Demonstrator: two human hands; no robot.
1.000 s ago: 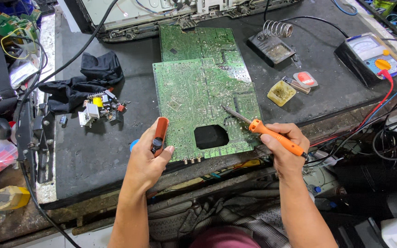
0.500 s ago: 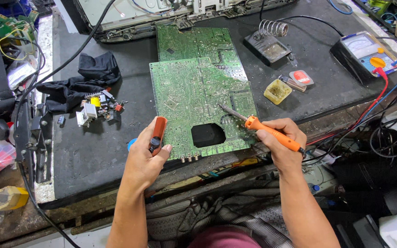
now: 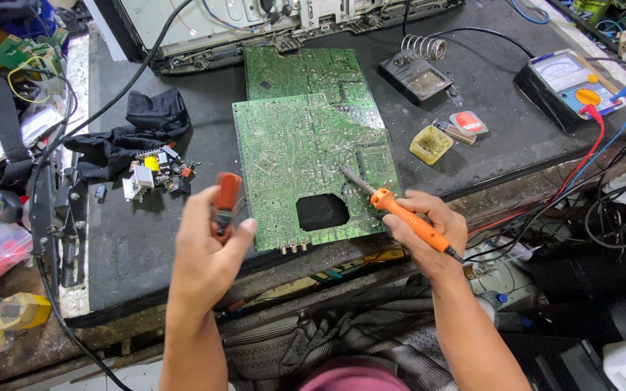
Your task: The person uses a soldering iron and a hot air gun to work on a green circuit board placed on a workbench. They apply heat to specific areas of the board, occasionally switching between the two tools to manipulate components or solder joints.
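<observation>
Raised slightly off the tabletop (image 3: pixel 146 239) since a second earlier, the left hand (image 3: pixel 208 246) clenched a small red-handled tool (image 3: pixel 226 199), while the right hand (image 3: pixel 429 235) grasped an orange-handled soldering iron (image 3: pixel 407 217), its long axis pointing up-left onto the green circuit board (image 3: pixel 306 159).

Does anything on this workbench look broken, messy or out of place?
Two things stand out. The large green circuit board has a dark, rounded hole right through it near its front edge. Left of it, loose small parts lie scattered beside a crumpled black cloth.
</observation>
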